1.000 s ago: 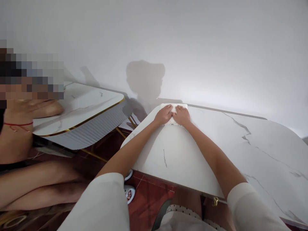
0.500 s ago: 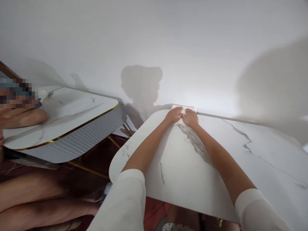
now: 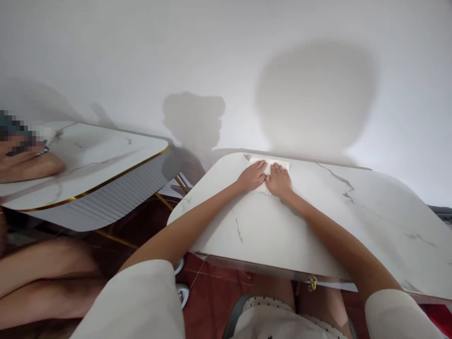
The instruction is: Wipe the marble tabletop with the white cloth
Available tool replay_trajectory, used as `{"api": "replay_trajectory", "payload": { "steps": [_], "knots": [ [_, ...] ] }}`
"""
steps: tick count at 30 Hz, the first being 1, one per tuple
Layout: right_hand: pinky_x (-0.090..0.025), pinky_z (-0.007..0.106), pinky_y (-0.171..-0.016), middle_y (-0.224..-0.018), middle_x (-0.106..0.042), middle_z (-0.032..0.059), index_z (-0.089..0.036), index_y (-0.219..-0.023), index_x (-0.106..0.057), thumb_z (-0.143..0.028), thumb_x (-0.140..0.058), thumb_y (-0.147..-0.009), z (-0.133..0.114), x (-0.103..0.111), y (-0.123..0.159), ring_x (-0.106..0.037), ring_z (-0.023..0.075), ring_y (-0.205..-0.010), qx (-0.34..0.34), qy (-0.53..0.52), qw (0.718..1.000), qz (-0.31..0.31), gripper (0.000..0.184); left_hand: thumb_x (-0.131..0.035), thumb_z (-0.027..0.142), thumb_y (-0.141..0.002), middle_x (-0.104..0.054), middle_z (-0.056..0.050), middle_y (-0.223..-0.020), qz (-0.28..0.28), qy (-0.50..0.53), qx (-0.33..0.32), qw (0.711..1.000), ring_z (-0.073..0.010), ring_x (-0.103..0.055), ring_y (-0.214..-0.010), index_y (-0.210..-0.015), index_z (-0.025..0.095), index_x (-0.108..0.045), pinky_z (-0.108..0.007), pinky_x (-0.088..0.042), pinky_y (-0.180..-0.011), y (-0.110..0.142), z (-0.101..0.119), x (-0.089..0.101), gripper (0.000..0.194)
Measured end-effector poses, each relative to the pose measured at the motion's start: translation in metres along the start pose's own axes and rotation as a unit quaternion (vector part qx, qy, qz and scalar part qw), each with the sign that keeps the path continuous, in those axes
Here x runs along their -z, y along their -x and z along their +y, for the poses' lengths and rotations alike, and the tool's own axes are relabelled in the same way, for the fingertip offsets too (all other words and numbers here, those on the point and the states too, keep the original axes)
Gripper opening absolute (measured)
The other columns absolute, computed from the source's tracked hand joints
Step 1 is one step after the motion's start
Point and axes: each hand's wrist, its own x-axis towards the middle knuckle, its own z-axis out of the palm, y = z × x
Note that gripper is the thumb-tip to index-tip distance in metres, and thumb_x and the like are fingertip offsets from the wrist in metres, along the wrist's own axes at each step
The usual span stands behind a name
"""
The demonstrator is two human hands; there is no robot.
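Observation:
A folded white cloth [image 3: 285, 164] lies on the white marble-patterned tabletop [image 3: 219, 226], near its far edge by the wall. Flat on the cloth's left part rests my left hand [image 3: 252, 176], its fingers stretched forward. My right hand [image 3: 278, 180] presses beside it with the fingers laid out over the cloth. The two thumbs meet or nearly meet between the hands. Most of the cloth's middle is hidden under them, while its far edge and a bit of its near edge show.
At left stands a second marble-patterned table [image 3: 102, 146] with a gold rim and ribbed side. A seated person's forearm [image 3: 38, 167] rests on it, and that person's legs [image 3: 49, 278] extend below. The white wall [image 3: 226, 47] runs behind both tables. A gold-coloured fitting [image 3: 312, 283] hangs at my table's near edge.
Both hands and the cloth have shifted right along the far edge, then slightly back toward me. A large round shadow has moved leftward on the wall. The camera view has shifted.

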Motion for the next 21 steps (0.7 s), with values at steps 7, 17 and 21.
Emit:
{"api": "replay_trajectory", "payload": {
  "steps": [7, 17, 21],
  "knots": [
    [-0.021, 0.042, -0.112, -0.148, -0.035, 0.0187, 0.002, -0.140, -0.037, -0.025, -0.032, -0.091, -0.022, 0.003, 0.055, -0.030, 0.0296, -0.137, 0.033, -0.014, 0.999, 0.035, 0.056, -0.025, 0.028, -0.092, -0.039, -0.016, -0.146, 0.016, -0.018, 0.016, 1.000, -0.0232, -0.030, -0.138, -0.138, 0.005, -0.037, -0.041, -0.026, -0.114, 0.062, 0.039, 0.023, 0.053],
    [-0.022, 0.043, -0.113, -0.147, -0.035, 0.0194, 0.002, -0.139, -0.040, -0.026, -0.035, -0.091, -0.045, 0.014, 0.143, -0.029, 0.0293, -0.138, 0.124, -0.043, 0.990, 0.042, 0.055, -0.027, 0.029, -0.091, -0.036, -0.016, -0.148, 0.020, -0.039, 0.110, 0.993, -0.0240, -0.030, -0.138, -0.140, 0.005, -0.035, -0.042, -0.029, -0.113, 0.158, 0.103, 0.044, 0.055],
    [-0.022, 0.042, -0.114, -0.150, -0.032, 0.0152, -0.002, -0.142, -0.037, -0.026, -0.033, -0.091, -0.039, 0.023, 0.166, -0.027, 0.0258, -0.139, 0.141, -0.046, 0.989, 0.013, 0.056, -0.027, 0.030, -0.090, -0.035, -0.015, -0.149, 0.020, -0.040, 0.142, 0.989, -0.0244, -0.030, -0.138, -0.141, 0.007, -0.035, -0.042, -0.031, -0.112, 0.174, 0.126, 0.043, 0.057]
  ]
}}
